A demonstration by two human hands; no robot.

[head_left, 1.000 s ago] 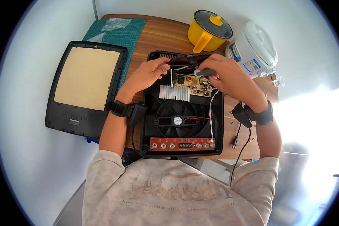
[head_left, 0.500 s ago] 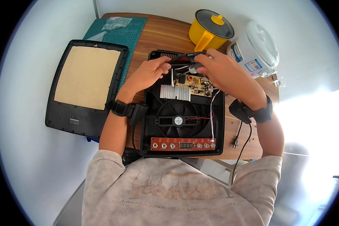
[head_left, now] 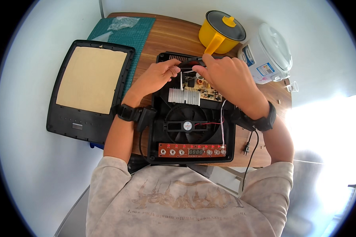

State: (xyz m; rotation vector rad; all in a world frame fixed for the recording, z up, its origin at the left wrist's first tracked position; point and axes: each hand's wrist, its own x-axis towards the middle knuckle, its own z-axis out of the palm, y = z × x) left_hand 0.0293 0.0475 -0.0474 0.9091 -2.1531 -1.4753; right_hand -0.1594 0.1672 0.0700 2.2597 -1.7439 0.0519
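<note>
An opened black appliance housing (head_left: 158,118) lies in front of me, holding a round fan (head_left: 188,136), a tan circuit board (head_left: 213,95), a finned aluminium heatsink (head_left: 184,96) and a red button board with display (head_left: 174,148). At its back edge, a dark plate-like piece (head_left: 190,63) is raised. My left hand (head_left: 160,75) is closed on the left end of that piece. My right hand (head_left: 227,79) is curled over its right end and the back of the board; what its fingertips hold is mostly hidden, and the grey object seen earlier is covered.
The detached black lid with beige sheet (head_left: 85,79) lies left, over a green cutting mat (head_left: 142,31) with plastic film. Behind stand a yellow pot (head_left: 221,35) and white rice cooker (head_left: 271,55). A small clear cup (head_left: 292,87) and a plug (head_left: 246,148) are right.
My right hand has turned and shifted left over the raised piece, its thumb now further left and covering the grey object. My left hand has stayed nearly in place.
</note>
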